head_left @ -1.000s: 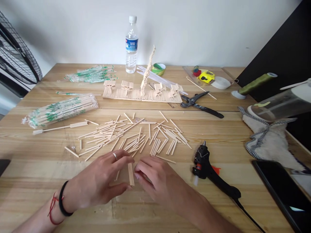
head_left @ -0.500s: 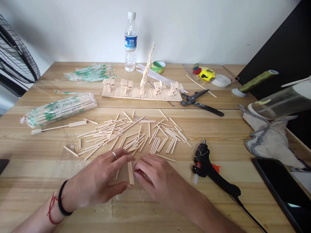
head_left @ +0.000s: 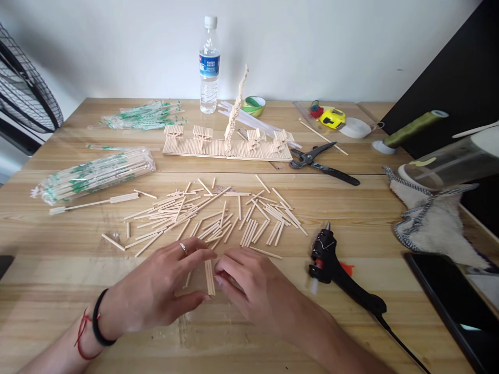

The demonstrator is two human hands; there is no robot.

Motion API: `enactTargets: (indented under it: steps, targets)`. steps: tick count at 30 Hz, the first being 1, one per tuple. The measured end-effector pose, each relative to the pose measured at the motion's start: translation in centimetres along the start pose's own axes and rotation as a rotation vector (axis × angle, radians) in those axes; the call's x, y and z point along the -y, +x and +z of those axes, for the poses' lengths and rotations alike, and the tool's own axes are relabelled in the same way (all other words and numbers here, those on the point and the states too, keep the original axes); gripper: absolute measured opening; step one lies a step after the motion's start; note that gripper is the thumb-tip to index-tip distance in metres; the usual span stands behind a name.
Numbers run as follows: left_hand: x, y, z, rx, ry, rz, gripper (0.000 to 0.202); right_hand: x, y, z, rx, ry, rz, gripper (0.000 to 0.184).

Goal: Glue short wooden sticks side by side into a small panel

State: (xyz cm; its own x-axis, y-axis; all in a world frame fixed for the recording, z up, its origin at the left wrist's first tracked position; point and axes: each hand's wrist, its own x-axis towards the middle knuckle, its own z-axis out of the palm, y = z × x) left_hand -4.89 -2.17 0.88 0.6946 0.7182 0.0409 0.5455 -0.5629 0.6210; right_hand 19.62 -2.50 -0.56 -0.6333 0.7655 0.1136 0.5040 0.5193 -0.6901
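Note:
A few short wooden sticks (head_left: 209, 278) lie side by side on the table between my hands. My left hand (head_left: 163, 285) has its thumb at their near end and its index finger over their far end, bracing them lengthwise. My right hand (head_left: 253, 283) is curled close along their right side, fingers pressed together; what its fingertips hold, if anything, is hidden. One more stick (head_left: 188, 278) lies beneath my left hand. Just beyond both hands spreads a loose pile of cut sticks (head_left: 167, 215).
A black glue gun (head_left: 331, 265) lies at the right, its cord running toward me, with a phone (head_left: 452, 306) farther right. Behind the pile are pliers (head_left: 312, 158), a stick-built model (head_left: 210, 148), a water bottle (head_left: 209, 67) and a bag of wrapped sticks (head_left: 97, 174).

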Motion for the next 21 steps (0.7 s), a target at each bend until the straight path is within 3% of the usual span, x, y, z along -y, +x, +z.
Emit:
enactTargets:
  steps: [21]
  targets:
    - [0.07,0.14,0.02,0.046,-0.027,0.002,0.045,-0.19,-0.15,0.12,-0.005,-0.004,-0.016,0.017]
